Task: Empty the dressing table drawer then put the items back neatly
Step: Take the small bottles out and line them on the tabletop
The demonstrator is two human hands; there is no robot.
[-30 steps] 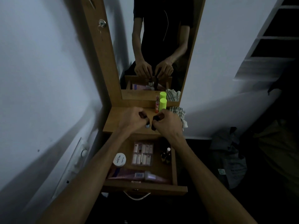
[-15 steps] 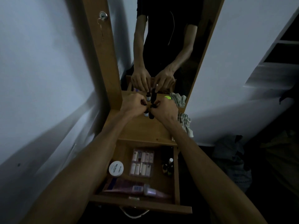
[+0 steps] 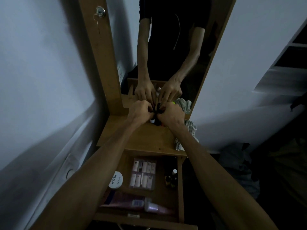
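Observation:
The wooden drawer [image 3: 180, 185] stands pulled open below the tabletop [image 3: 149, 138]. Inside lie a white round jar [image 3: 116, 180], a clear pack of small tubes [image 3: 143, 174], a pink tube [image 3: 132, 203] along the front, and a few small bottles [image 3: 172, 179] at the right. At the back of the tabletop, by the mirror, my left hand [image 3: 140, 111] and my right hand [image 3: 172, 114] are side by side, each closed on small dark nail polish bottles [image 3: 155, 121] whose bases are at the tabletop.
A mirror [image 3: 174, 47] in a wooden frame rises behind the tabletop and reflects both hands. A striped cloth [image 3: 189, 130] lies at the right edge, with a yellow-green cap [image 3: 173, 102] just behind my right hand. A key hangs in a lock [image 3: 100, 12] on the frame.
Both hands have carried the small bottles from above the drawer's front edge to the back of the tabletop near the mirror and lowered them there.

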